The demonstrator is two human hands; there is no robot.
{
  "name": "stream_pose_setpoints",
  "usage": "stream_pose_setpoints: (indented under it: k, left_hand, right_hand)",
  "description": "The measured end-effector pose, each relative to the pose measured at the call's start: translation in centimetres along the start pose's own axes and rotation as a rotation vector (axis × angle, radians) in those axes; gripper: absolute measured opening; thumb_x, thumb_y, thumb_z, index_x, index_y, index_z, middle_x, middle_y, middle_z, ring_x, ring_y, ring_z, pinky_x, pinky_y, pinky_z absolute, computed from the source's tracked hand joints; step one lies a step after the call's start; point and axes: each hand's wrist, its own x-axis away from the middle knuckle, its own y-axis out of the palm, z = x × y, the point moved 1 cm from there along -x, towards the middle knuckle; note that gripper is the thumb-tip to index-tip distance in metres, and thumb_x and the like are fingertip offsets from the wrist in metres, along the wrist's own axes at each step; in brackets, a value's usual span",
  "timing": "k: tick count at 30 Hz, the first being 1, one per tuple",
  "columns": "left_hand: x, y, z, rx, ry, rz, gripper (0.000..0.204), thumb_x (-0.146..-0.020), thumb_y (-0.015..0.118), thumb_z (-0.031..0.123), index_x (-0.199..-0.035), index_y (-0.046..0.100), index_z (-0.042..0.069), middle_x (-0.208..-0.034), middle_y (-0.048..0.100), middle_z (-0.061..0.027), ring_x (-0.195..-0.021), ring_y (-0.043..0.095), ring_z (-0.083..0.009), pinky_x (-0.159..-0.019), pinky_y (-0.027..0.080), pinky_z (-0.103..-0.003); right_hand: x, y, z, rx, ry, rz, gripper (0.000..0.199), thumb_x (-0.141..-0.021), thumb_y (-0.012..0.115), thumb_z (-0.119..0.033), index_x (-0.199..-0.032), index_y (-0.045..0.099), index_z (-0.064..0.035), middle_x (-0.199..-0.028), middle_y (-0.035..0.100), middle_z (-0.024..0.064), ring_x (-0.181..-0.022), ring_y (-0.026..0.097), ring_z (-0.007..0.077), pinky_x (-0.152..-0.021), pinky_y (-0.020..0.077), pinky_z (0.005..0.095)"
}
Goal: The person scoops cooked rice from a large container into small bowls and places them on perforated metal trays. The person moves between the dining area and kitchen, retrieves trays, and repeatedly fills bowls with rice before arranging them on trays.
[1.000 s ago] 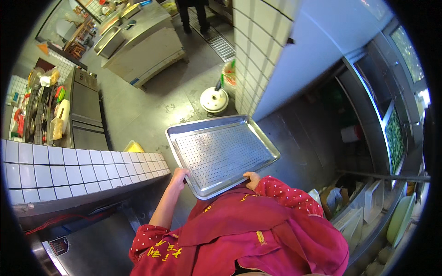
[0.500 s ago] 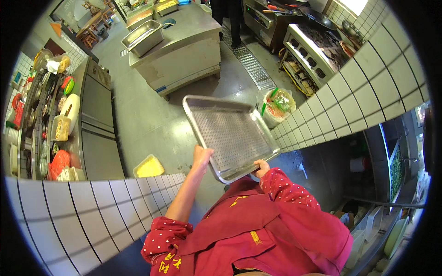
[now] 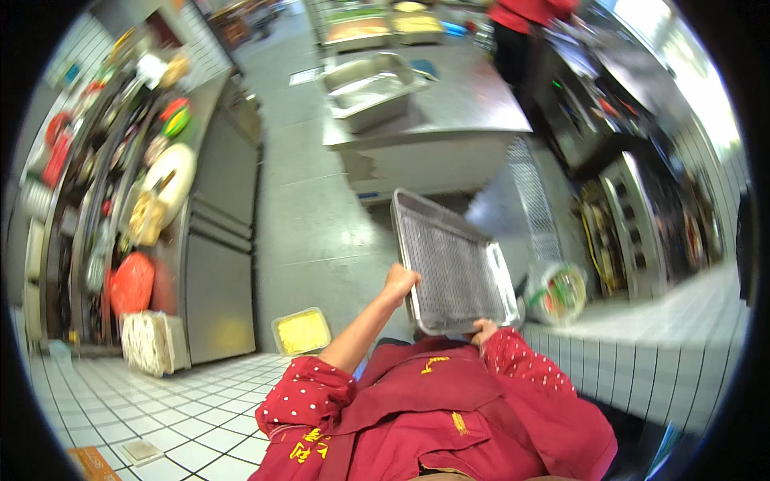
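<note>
A rectangular metal tray with a perforated-looking bottom [image 3: 453, 268] is held tilted in front of my body, its inside facing up. My left hand [image 3: 400, 284] is wrapped round its left rim. At the near edge, toward the right corner, my right hand [image 3: 484, 331] grips the rim; most of its fingers are hidden by the tray. Nothing loose shows inside the tray.
Ahead stands a steel worktable [image 3: 473, 108] bearing a deep metal pan [image 3: 369, 88]. A tub of yellow food [image 3: 301, 331] sits low at left, and a bagged bucket [image 3: 556, 294] at right. A person in red [image 3: 521, 36] works by the stoves. Tiled wall [image 3: 208, 401] borders my left.
My view has turned to the right and moved forward past the tiled walls. The tray stays in both hands and appears tilted more steeply. The person in red has come into view.
</note>
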Motion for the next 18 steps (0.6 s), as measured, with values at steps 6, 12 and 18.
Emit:
stream_pose_setpoints:
  k: [6, 12, 18]
  left_hand:
    - [-3.0, -21.6, -0.9, 0.245, -0.16, 0.372, 0.014, -0.057, 0.06, 0.002, -0.051, 0.047, 0.005, -0.051, 0.043, -0.0004, -0.044, 0.041, -0.0125, -0.041, 0.025, -0.034]
    - [-8.2, -41.8, 5.1, 0.143, -0.065, 0.83, 0.023, -0.057, 0.065, 0.003, -0.077, 0.054, 0.0, -0.067, 0.056, -0.0057, -0.057, 0.054, -0.0166, -0.051, 0.042, -0.035]
    - [-17.3, -57.5, 16.6, 0.01, -0.106, 0.878, 0.053, -0.058, 0.069, 0.009, -0.107, 0.051, -0.001, -0.097, 0.066, -0.0196, -0.092, 0.066, -0.0352, -0.085, 0.05, -0.039]
  right_hand:
    - [-12.4, 21.6, -7.5, 0.797, -0.073, -0.415, 0.036, -0.077, 0.06, -0.004, -0.112, 0.057, 0.0042, -0.108, 0.065, 0.0163, -0.104, 0.061, 0.0305, -0.096, 0.0475, 0.0425]
    - [-23.8, 49.2, -14.5, 0.495, 0.133, -0.725, 0.032, -0.077, 0.065, -0.006, -0.108, 0.059, 0.0002, -0.094, 0.064, 0.0127, -0.089, 0.063, 0.0269, -0.084, 0.0527, 0.0404]
    - [-26.8, 74.1, -25.0, -0.233, 0.377, -0.387, 0.014, -0.089, 0.052, -0.001, -0.102, 0.054, 0.0035, -0.097, 0.061, 0.0135, -0.092, 0.063, 0.0317, -0.086, 0.0526, 0.0521]
